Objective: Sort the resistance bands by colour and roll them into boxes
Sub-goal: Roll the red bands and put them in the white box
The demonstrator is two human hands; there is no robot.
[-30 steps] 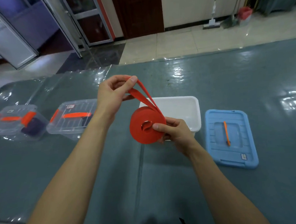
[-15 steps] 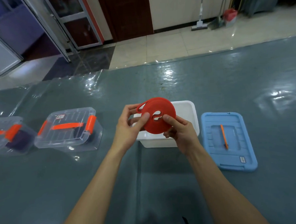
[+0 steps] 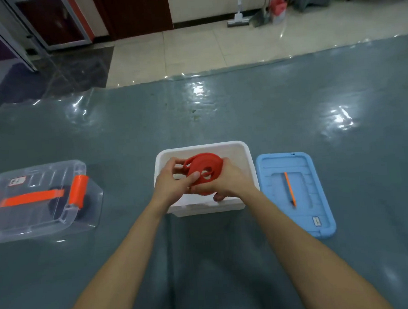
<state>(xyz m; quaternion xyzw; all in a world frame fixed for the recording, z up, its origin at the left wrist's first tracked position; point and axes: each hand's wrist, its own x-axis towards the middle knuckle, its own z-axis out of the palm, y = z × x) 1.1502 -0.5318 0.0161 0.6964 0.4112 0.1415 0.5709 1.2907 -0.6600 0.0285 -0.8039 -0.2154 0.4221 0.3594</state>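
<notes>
Head view: rolled red band (image 3: 204, 172) clamped between fingers of left hand (image 3: 173, 183) and right hand (image 3: 231, 180), held over open white box (image 3: 246, 151). Right of the fingers, blue lid (image 3: 296, 196) flat on worktop (image 3: 219, 110). Left of the fingers, closed clear box (image 3: 38, 200).

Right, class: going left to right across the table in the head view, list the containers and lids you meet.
Clear lidded box with orange clips → open white box, red rolled band held over it → blue lid.
</notes>
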